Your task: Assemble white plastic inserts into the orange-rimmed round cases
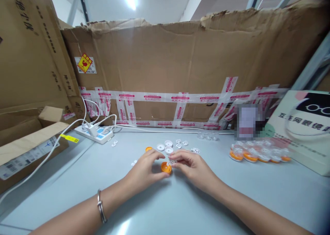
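Note:
My left hand (145, 169) and my right hand (192, 166) meet over the grey table, fingers curled. Between them sits a small orange cap (166, 167); my left fingers pinch its left side. My right fingertips press a tiny white part (171, 162) against the cap's top edge. Just beyond the hands lie several white round discs (165, 146), small white perforated pieces (185, 144) and a second orange cap (148, 148). A metal bracelet (101, 206) circles my left wrist.
A row of clear pots with orange bases (259, 153) stands at the right. A white power strip (95, 132) with plugged cables lies at the back left. Taped cardboard walls (180, 73) close the back and left; an open box (28, 149) is left, a printed box (304, 128) right.

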